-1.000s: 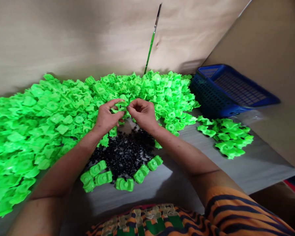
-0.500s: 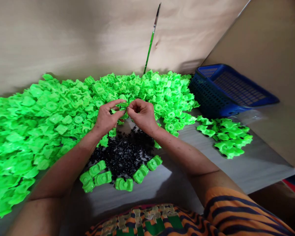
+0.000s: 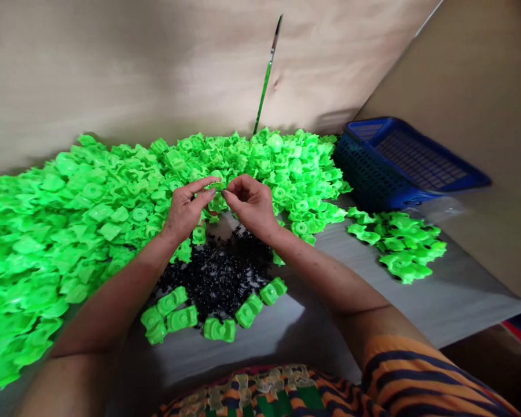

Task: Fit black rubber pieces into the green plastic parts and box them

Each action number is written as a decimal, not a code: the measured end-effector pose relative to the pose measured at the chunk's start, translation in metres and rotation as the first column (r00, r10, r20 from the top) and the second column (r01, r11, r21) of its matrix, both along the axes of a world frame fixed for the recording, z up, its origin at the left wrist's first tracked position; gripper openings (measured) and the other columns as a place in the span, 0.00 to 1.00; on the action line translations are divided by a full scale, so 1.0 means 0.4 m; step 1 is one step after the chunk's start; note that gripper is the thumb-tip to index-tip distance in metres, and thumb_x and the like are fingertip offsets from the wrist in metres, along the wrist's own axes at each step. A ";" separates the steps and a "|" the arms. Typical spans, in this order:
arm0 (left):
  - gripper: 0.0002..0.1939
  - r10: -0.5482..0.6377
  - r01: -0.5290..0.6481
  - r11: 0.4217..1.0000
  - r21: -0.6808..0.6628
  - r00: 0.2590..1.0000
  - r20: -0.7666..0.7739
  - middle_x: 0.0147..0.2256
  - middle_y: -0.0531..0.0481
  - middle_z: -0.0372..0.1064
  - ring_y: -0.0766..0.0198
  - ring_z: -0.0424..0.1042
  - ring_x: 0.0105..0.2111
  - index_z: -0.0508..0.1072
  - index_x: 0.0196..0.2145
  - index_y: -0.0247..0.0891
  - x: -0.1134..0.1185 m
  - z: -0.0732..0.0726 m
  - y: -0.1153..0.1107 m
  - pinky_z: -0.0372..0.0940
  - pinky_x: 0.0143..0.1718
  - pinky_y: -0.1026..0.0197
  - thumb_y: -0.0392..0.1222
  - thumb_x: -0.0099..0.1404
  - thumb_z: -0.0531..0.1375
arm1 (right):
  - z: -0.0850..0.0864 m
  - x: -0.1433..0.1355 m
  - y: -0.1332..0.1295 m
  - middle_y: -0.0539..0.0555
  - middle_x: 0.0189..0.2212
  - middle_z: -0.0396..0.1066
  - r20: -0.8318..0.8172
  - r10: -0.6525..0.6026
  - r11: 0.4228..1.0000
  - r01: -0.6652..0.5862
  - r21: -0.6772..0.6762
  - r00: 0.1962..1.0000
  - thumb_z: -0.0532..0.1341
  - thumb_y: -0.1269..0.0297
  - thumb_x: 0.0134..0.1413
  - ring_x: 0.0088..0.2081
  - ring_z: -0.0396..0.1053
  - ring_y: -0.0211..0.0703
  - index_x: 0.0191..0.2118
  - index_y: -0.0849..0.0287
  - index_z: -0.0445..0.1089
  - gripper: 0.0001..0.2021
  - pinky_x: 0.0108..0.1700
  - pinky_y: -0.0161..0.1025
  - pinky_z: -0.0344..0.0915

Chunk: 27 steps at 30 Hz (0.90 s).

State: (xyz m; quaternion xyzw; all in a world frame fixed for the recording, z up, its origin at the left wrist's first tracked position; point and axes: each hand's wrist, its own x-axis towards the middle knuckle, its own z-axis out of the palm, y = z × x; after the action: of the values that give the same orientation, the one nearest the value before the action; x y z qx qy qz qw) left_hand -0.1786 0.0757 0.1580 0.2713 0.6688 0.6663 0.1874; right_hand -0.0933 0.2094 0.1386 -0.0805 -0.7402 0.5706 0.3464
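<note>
Between thumb and fingers, my left hand (image 3: 187,209) grips a green plastic piece (image 3: 217,186) in front of the large green pile. My right hand (image 3: 252,205) is pinched at the piece's right side, its fingertips against a small dark part that is too small to make out fully. Below both hands lies a heap of small black parts (image 3: 221,278). Several green car-shaped pieces (image 3: 182,318) rest along the near edge of that heap.
A big pile of green pieces (image 3: 91,197) spreads over the left and back of the grey table (image 3: 330,347). At the right are a smaller green group (image 3: 410,246) and a blue basket (image 3: 373,168). A thin green-and-black stick (image 3: 267,78) leans on the back wall.
My left thumb has shifted up onto the green piece, and the right fingertips have moved slightly at its side. The whole view has shifted a little.
</note>
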 end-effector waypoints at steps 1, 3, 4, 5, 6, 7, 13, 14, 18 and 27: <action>0.19 0.005 -0.005 1.000 0.000 1.000 -0.006 0.30 0.50 0.77 0.65 0.73 0.19 0.87 0.45 0.39 0.000 0.002 -0.001 0.55 0.11 0.69 0.46 0.58 0.67 | -0.004 -0.002 0.001 0.45 0.23 0.65 -0.013 0.007 1.000 -0.007 -0.013 1.000 0.66 0.63 0.54 0.27 0.60 0.34 0.29 0.55 0.67 0.08 0.31 0.35 0.57; 0.19 0.014 -0.014 1.000 -0.007 1.000 -0.022 0.30 0.50 0.77 0.65 0.73 0.19 0.87 0.45 0.38 -0.001 0.004 -0.003 0.56 0.11 0.69 0.46 0.58 0.67 | -0.010 -0.004 0.003 0.47 0.26 0.68 -0.027 0.019 0.999 -0.020 -0.040 0.999 0.69 0.58 0.55 0.30 0.63 0.36 0.31 0.56 0.69 0.11 0.33 0.35 0.60; 0.19 0.018 -0.018 1.000 -0.012 0.999 -0.032 0.31 0.50 0.78 0.65 0.74 0.20 0.87 0.45 0.38 -0.001 0.004 -0.004 0.56 0.11 0.69 0.46 0.58 0.66 | -0.012 -0.005 0.004 0.48 0.28 0.69 -0.028 0.028 0.998 -0.030 -0.056 0.999 0.71 0.54 0.54 0.32 0.65 0.37 0.31 0.56 0.69 0.13 0.34 0.36 0.61; 0.19 0.021 -0.022 1.000 -0.018 0.999 -0.044 0.31 0.50 0.78 0.65 0.74 0.20 0.87 0.45 0.39 -0.001 0.004 -0.005 0.57 0.11 0.69 0.46 0.59 0.66 | -0.012 -0.006 0.005 0.48 0.29 0.70 -0.026 0.041 0.996 -0.042 -0.075 0.999 0.72 0.51 0.54 0.33 0.65 0.38 0.32 0.56 0.70 0.16 0.35 0.36 0.62; 0.19 0.023 -0.024 0.999 -0.022 0.998 -0.055 0.32 0.50 0.78 0.65 0.74 0.20 0.87 0.46 0.39 -0.002 0.005 -0.006 0.57 0.11 0.69 0.47 0.59 0.66 | -0.012 -0.006 0.006 0.48 0.29 0.70 -0.027 0.058 0.994 -0.060 -0.095 0.998 0.73 0.48 0.53 0.34 0.66 0.38 0.32 0.55 0.70 0.18 0.36 0.36 0.63; 0.19 0.025 -0.026 0.999 -0.025 0.997 -0.067 0.31 0.51 0.78 0.65 0.74 0.20 0.86 0.46 0.39 -0.002 0.005 -0.007 0.57 0.12 0.69 0.47 0.59 0.66 | -0.012 -0.006 0.007 0.48 0.30 0.71 -0.033 0.079 0.990 -0.082 -0.113 0.996 0.74 0.46 0.52 0.34 0.67 0.38 0.32 0.55 0.71 0.20 0.37 0.37 0.65; 0.18 0.027 -0.027 1.000 0.001 0.994 -0.104 0.30 0.52 0.75 0.68 0.70 0.21 0.87 0.43 0.38 -0.002 0.007 -0.008 0.66 0.17 0.67 0.47 0.59 0.65 | -0.011 -0.011 0.016 0.48 0.31 0.72 -0.067 0.166 0.969 -0.176 -0.176 0.984 0.75 0.44 0.49 0.36 0.70 0.39 0.34 0.55 0.72 0.21 0.42 0.39 0.70; 0.17 0.028 -0.027 1.000 0.009 0.994 -0.108 0.31 0.52 0.76 0.68 0.70 0.22 0.87 0.43 0.38 -0.003 0.006 -0.007 0.69 0.19 0.66 0.47 0.58 0.66 | -0.012 -0.012 0.017 0.49 0.32 0.73 -0.065 0.169 0.967 -0.178 -0.180 0.983 0.75 0.44 0.49 0.37 0.71 0.39 0.34 0.55 0.72 0.21 0.43 0.40 0.71; 0.18 0.043 -0.036 0.998 0.056 0.990 -0.131 0.32 0.51 0.77 0.66 0.71 0.26 0.87 0.43 0.38 -0.004 0.002 -0.003 0.75 0.25 0.63 0.47 0.57 0.67 | -0.017 -0.013 0.018 0.49 0.33 0.74 -0.071 0.166 0.968 -0.176 -0.178 0.984 0.75 0.45 0.50 0.38 0.72 0.40 0.35 0.55 0.73 0.20 0.44 0.41 0.72; 0.18 0.017 -0.015 1.000 0.009 0.988 -0.151 0.32 0.50 0.77 0.65 0.72 0.26 0.87 0.45 0.38 0.003 0.008 -0.007 0.70 0.22 0.67 0.45 0.60 0.65 | -0.025 -0.015 0.008 0.49 0.31 0.75 -0.064 0.118 0.962 -0.130 -0.241 0.991 0.76 0.48 0.47 0.35 0.72 0.39 0.35 0.55 0.74 0.18 0.40 0.39 0.73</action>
State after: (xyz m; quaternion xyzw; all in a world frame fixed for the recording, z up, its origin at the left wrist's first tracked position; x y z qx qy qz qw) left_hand -0.1775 0.0730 0.1612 0.3162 0.6807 0.6479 0.1299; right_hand -0.0994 0.2124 0.1285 -0.0623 -0.6592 0.6798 0.3155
